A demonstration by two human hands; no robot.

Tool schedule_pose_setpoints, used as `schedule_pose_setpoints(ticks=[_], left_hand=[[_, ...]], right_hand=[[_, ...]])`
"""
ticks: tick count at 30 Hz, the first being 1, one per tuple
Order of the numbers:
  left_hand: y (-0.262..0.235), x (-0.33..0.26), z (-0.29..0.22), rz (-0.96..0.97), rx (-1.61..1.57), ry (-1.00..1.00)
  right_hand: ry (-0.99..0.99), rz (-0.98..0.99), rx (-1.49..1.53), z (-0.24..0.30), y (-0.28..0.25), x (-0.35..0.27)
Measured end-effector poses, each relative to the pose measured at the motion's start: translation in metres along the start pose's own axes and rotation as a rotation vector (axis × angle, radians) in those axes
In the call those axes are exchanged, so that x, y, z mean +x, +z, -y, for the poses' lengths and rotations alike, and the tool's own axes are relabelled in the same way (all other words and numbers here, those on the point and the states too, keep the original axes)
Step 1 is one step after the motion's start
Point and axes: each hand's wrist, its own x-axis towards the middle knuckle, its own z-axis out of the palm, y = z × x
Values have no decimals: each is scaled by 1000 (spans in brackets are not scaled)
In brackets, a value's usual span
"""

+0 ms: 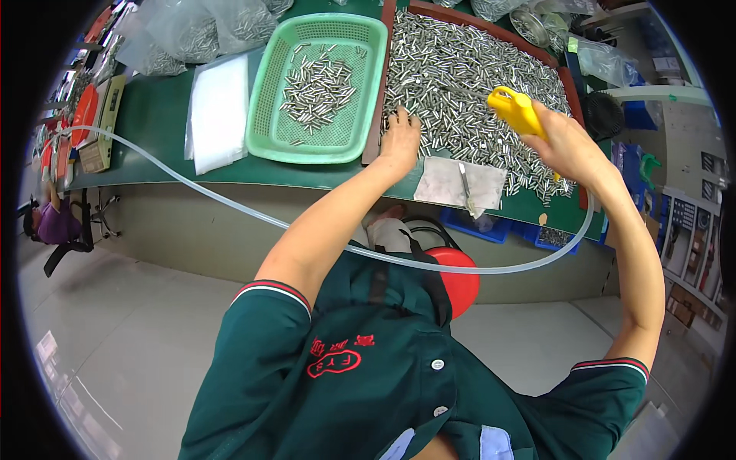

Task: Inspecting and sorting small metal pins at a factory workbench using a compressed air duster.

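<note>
My right hand is wrapped round a yellow air blow gun, held above a wide spread of short, shiny metal pins. From the gun a clear hose loops down across my front and away to the left. My left hand lies on the pins by the left wooden rim, its fingers apart and fingertips among them. Just left of that rim stands a light green plastic basket with a smaller heap of pins in it. Below the spread, a thin blade-like tool rests on a stained white cloth.
White plastic bags lie flat left of the basket. Bags of pins stand behind. A scale is at the far left, a small black fan at the right. Blue bins and a red stool are below the table edge.
</note>
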Motion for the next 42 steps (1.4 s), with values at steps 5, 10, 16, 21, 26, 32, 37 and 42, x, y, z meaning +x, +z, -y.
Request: schedule_pose_setpoints(ticks=[5,10,16,21,26,32,37,42], left_hand=[[2,-1,1,-27,-19,14],[3,-1,1,-86,-121,14],[6,-4,7,-102,-68,80],[9,-1,9,-100,-89,84],[7,-2,7,-68,-90,77],[3,-13,6,-262,-62,253],[12,-28,-1,-178,-99,306],[26,-3,-2,-113,-32,294]], right_hand=[[19,66,28,4,5,-3],[-20,70,1,-8,9,-23],[33,142,83,-17,18,-42],[132,30,51,-35,19,-46],[224,41,105,-37,14,-50],[201,9,104,-45,20,-57],[198,83,134,-41,25,-66],[233,140,155,-41,23,-67]])
